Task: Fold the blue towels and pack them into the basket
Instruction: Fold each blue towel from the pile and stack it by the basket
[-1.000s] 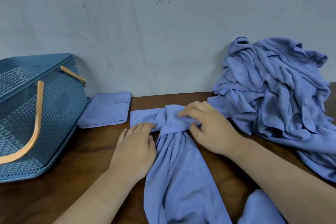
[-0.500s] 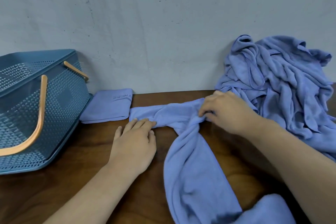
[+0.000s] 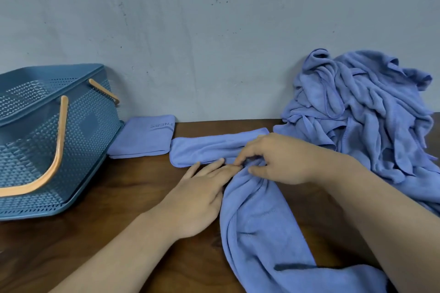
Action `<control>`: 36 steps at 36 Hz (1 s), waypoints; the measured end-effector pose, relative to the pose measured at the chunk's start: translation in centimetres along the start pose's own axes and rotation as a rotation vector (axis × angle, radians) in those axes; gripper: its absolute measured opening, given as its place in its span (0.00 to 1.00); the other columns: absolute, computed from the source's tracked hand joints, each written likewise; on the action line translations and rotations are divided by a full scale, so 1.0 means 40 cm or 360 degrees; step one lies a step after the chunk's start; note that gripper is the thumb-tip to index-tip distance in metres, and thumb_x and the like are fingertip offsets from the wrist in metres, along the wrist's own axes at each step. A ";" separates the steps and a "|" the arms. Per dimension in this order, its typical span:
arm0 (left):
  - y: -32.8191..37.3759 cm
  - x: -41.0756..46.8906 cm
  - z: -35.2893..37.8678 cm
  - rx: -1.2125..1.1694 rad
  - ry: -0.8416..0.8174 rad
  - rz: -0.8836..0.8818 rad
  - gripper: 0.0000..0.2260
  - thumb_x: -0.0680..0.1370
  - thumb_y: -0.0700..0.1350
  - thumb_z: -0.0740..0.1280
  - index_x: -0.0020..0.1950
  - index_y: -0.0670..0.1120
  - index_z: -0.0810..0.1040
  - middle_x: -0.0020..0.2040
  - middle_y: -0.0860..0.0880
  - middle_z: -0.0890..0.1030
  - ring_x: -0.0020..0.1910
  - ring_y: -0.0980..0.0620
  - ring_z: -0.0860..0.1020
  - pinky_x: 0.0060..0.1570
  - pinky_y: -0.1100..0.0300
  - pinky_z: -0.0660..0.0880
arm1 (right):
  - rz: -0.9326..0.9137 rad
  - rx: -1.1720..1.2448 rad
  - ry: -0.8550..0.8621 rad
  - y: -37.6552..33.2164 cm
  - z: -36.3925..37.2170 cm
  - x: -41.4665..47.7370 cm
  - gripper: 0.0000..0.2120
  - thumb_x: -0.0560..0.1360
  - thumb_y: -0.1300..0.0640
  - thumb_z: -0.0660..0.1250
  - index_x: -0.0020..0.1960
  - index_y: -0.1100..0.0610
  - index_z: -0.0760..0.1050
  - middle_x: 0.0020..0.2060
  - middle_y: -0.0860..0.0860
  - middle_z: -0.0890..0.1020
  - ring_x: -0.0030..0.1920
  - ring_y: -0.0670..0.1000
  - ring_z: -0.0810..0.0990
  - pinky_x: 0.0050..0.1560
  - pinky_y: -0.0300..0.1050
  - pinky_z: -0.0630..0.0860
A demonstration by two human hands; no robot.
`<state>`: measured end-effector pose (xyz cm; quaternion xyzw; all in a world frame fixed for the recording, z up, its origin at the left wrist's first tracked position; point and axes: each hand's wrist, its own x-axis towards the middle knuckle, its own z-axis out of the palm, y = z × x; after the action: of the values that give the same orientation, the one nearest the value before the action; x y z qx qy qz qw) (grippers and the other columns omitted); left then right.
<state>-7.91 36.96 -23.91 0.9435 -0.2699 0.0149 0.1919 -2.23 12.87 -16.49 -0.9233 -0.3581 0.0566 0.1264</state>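
wooden table (image 3: 119,197) bears basket (image 3: 83,150), folded towel (image 3: 142,140), towel pile (image 3: 369,114).

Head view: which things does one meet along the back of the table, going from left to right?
blue basket -> folded towel -> towel being folded -> pile of unfolded towels

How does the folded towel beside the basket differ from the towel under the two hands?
The folded towel is a neat flat square with printed letters showing; the loose towel is long, bunched and wrinkled. No hand touches the folded towel; the right hand pinches the loose towel. Both are blue.
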 end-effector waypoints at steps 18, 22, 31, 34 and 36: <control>0.024 0.002 -0.008 0.0300 0.0164 -0.0160 0.34 0.73 0.50 0.46 0.78 0.66 0.67 0.59 0.64 0.68 0.54 0.56 0.60 0.77 0.51 0.56 | 0.0152 0.0180 -0.0339 0.010 -0.082 -0.059 0.17 0.79 0.62 0.69 0.62 0.44 0.85 0.46 0.47 0.84 0.42 0.48 0.80 0.46 0.41 0.76; 0.003 0.000 -0.013 0.0431 0.0323 -0.0243 0.29 0.73 0.52 0.45 0.68 0.62 0.75 0.62 0.61 0.76 0.62 0.52 0.71 0.76 0.46 0.60 | 0.0196 0.0071 -0.0407 0.021 -0.088 -0.064 0.15 0.79 0.62 0.68 0.52 0.43 0.86 0.47 0.48 0.86 0.41 0.44 0.81 0.50 0.48 0.79; -0.028 -0.006 -0.007 0.0363 0.0503 -0.0553 0.21 0.79 0.50 0.55 0.71 0.57 0.73 0.68 0.59 0.75 0.69 0.54 0.71 0.71 0.52 0.66 | 0.0339 -0.0260 -0.0206 0.034 -0.065 -0.052 0.18 0.79 0.63 0.62 0.48 0.44 0.86 0.48 0.39 0.85 0.44 0.37 0.79 0.44 0.31 0.72; -0.025 -0.005 -0.010 0.0227 0.0644 -0.0469 0.20 0.77 0.50 0.59 0.69 0.58 0.75 0.66 0.58 0.74 0.66 0.53 0.71 0.63 0.53 0.70 | 0.0247 -0.0180 -0.0108 0.001 -0.074 -0.049 0.16 0.79 0.63 0.62 0.50 0.45 0.85 0.46 0.43 0.85 0.47 0.43 0.79 0.50 0.39 0.75; -0.018 -0.005 -0.011 0.0160 0.0620 -0.0325 0.18 0.76 0.51 0.61 0.65 0.58 0.77 0.63 0.58 0.73 0.64 0.54 0.70 0.60 0.54 0.70 | 0.0155 -0.0051 -0.0087 -0.031 -0.076 -0.049 0.15 0.78 0.62 0.64 0.54 0.45 0.84 0.47 0.43 0.84 0.47 0.41 0.79 0.51 0.38 0.75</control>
<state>-7.66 37.79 -23.81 0.9536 -0.1298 0.1908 0.1936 -3.87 11.86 -13.20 -0.9396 -0.3171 0.0822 0.0988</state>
